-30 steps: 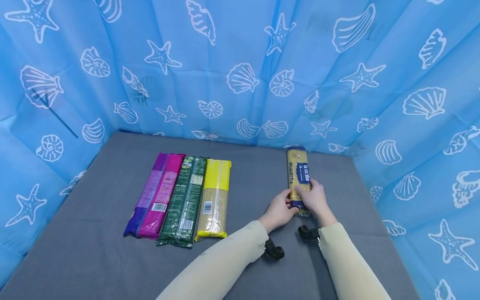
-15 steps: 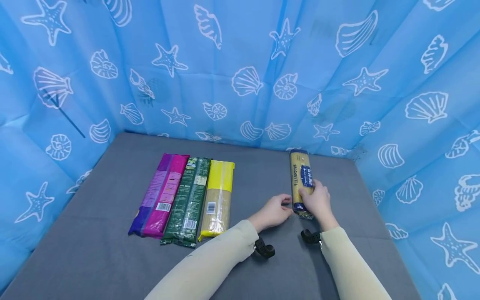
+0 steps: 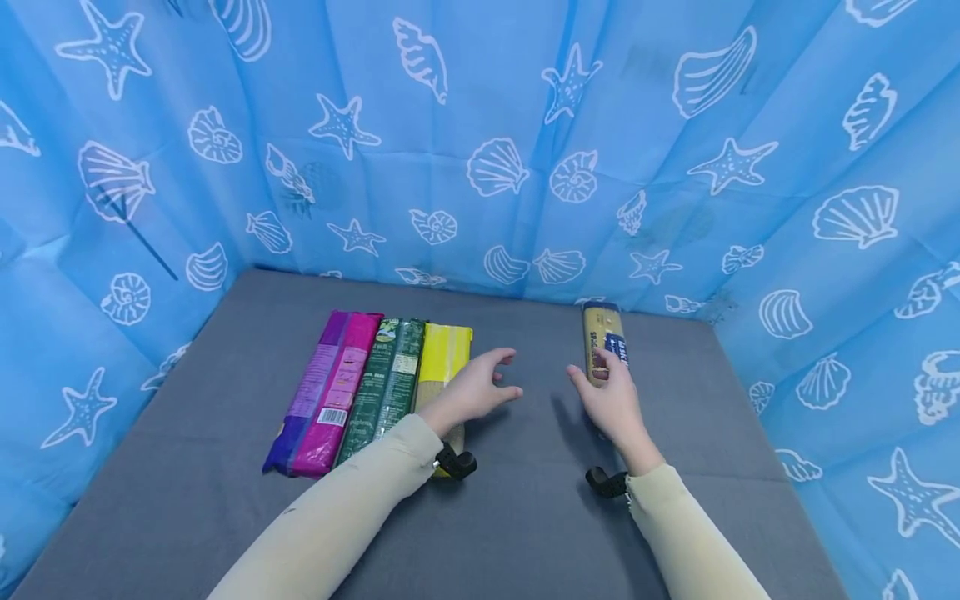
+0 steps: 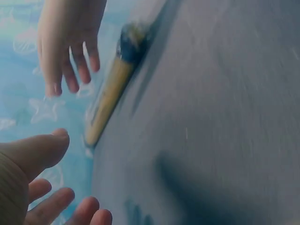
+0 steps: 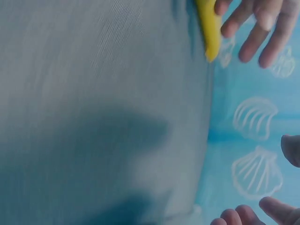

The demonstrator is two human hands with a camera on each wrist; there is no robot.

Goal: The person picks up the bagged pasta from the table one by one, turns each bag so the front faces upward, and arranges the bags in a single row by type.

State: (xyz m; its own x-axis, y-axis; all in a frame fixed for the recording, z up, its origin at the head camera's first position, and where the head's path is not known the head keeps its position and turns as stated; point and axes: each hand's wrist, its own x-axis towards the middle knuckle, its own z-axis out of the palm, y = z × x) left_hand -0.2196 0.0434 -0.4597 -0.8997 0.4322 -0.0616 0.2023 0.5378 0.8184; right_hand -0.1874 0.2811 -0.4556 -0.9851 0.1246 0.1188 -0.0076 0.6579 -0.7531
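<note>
My left hand [image 3: 472, 387] is in the air over the right side of a yellow-topped spaghetti pack [image 3: 442, 350], thumb and fingers apart and holding nothing. My right hand [image 3: 613, 404] hovers over the near part of a gold and navy spaghetti pack [image 3: 598, 317], partly hiding it. No contact with it shows. In the left wrist view, the gold pack [image 4: 110, 93] lies on the cloth, apart from both hands. A corner of the yellow pack [image 5: 210, 33] appears beside the left hand [image 5: 262, 28] in the right wrist view.
Left of the yellow pack lie a green pasta pack [image 3: 378, 392] and a pink and purple pack [image 3: 330, 392], side by side. Grey cloth [image 3: 517, 500] covers the table. A blue curtain with shell prints [image 3: 450, 108] stands behind it and along both sides.
The right hand has let go of the gold spaghetti pack and lifted off it. My left hand has moved left from beside that pack to over the yellow one.
</note>
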